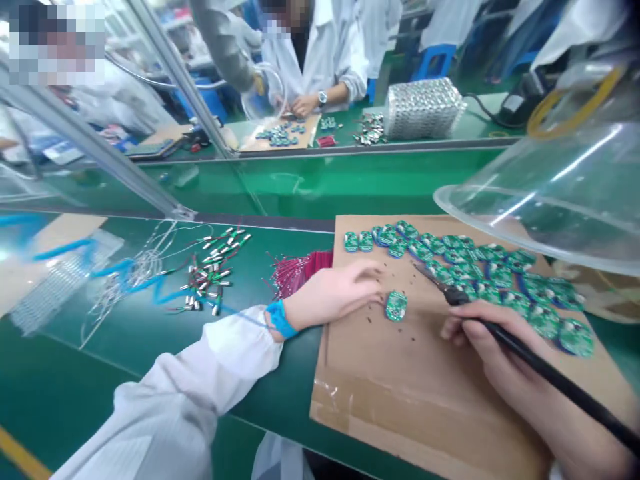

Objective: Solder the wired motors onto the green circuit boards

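A single green circuit board point(396, 306) lies on the brown cardboard sheet point(370, 393), apart from the others. My left hand point(345, 290), with a blue wrist strap point(281, 320), reaches in from the left; its fingers are stretched out just beside that board, with nothing visible in them. Held like a pen in my right hand point(493, 340) is a black soldering iron point(520, 347). Its metal tip points up and left, near several more green boards point(463, 257) grouped across the back and right of the cardboard. Small dark specks dot the cardboard around the single board.
A bundle of dark red wires point(300, 270) lies left of the cardboard. Further left are small metal-ended parts point(213, 267) and white cables point(140, 267). A clear plastic funnel-shaped hood point(560, 193) hangs at right. Across the bench, a person point(320, 60) works over similar boards.
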A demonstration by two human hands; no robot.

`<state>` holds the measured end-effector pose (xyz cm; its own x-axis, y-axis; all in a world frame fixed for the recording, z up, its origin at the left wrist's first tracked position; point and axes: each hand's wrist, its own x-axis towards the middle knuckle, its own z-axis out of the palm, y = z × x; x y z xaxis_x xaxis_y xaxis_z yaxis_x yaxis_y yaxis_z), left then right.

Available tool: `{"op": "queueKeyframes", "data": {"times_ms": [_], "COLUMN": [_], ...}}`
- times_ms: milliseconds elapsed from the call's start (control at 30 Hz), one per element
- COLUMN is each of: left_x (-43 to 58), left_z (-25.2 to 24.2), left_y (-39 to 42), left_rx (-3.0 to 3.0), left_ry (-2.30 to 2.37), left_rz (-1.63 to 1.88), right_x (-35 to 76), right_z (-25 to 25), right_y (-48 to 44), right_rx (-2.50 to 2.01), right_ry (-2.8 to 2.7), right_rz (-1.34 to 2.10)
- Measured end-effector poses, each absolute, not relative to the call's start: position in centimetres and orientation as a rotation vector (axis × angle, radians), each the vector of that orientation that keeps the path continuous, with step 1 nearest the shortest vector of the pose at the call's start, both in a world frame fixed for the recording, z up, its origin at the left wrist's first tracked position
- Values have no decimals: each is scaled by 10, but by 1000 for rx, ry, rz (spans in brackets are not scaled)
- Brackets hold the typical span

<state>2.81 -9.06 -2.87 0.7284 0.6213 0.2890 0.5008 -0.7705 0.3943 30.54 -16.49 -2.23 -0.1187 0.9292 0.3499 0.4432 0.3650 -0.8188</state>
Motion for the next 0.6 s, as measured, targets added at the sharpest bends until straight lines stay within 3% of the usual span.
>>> {"op": "queueKeyframes", "data": {"times_ms": [200, 367, 600], "left_x": [-91, -177, -177], "left_z": [-11, -22, -34], "left_y": [-57, -66, -67], "left_rx": [2342, 2206, 2083], "left_ry": [1924, 2209, 2341], "left_rz": [789, 640, 661], "right_x": [291, 276, 276], "right_z": [-33, -54, -63], "right_y": [-148, -139, -144], "right_rx": [-1114, -1005, -1056], "right_ry": [-2160, -2168, -2170], "right_rz": [489, 456, 363]}}
